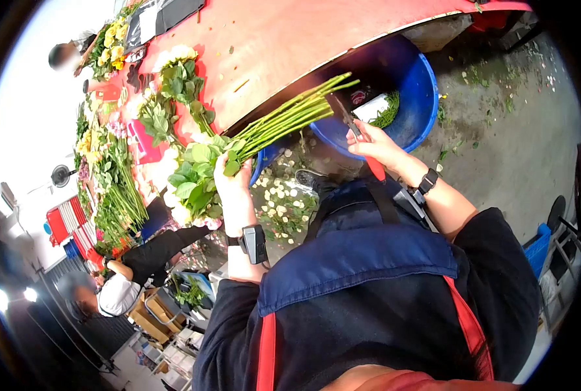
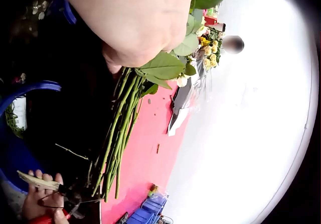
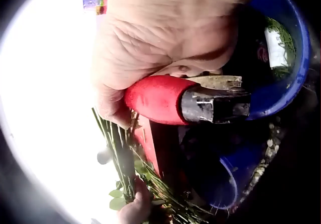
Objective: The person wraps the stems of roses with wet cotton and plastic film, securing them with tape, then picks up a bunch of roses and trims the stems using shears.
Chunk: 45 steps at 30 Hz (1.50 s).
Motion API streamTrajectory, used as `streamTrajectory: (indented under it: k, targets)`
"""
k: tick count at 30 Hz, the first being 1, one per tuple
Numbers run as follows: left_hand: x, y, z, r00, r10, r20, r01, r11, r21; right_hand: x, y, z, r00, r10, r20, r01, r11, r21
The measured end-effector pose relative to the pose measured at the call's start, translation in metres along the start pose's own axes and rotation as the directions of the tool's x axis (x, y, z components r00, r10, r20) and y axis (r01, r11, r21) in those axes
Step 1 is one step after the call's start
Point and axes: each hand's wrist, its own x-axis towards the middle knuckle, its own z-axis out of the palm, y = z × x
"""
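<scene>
My left hand (image 1: 234, 177) grips a bunch of leafy stems; its green leaves (image 1: 196, 171) and pale blooms lie to the left. The cut stems (image 1: 287, 120) fan out to the right, past the table edge. My right hand (image 1: 380, 144) holds red-handled pruning shears (image 1: 344, 116), with the dark blades close by the stem ends. In the right wrist view the red handle (image 3: 158, 101) sits under my palm beside a pale, worn strip. The left wrist view shows the stems (image 2: 120, 133) running down from my fist toward the shears; my left fingertips are mostly hidden there.
A large blue tub (image 1: 427, 98) with trimmings and a white object stands by the red table (image 1: 264, 39). More bunches (image 1: 179, 81) and a pink container (image 1: 148, 143) lie on the table. Petals (image 1: 281, 202) litter the floor. Another person (image 1: 118, 287) works at the left.
</scene>
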Motion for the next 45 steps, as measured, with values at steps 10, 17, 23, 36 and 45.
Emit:
streamTrajectory:
  k: [10,17,23,36,45]
  targets:
    - [-0.047,0.04,0.025,0.995,0.092,0.047,-0.103,0.928,0.359,-0.004,-0.019,0.0,0.997,-0.026,-0.076,0.003,0.958,-0.286]
    - [-0.027,0.019,0.012,0.999,0.023,-0.028,-0.021,0.998,0.061,-0.013,-0.003,-0.013,0.993,0.099,0.064,-0.095,0.994,-0.053]
    - [-0.048,0.035,0.02,0.993,0.112,0.035,-0.117,0.928,0.353,0.012,-0.012,-0.006,0.997,0.004,0.078,0.003,0.996,-0.093]
    - [-0.007,0.007,-0.014,1.0,0.028,0.011,-0.027,0.999,-0.046,0.053,-0.086,-0.016,0.88,-0.466,-0.091,0.088,0.347,-0.934]
    - [0.041,0.061,0.069,0.958,-0.286,-0.001,0.223,0.749,-0.624,0.214,-0.165,-0.043,0.707,-0.658,0.26,0.212,-0.155,-0.965]
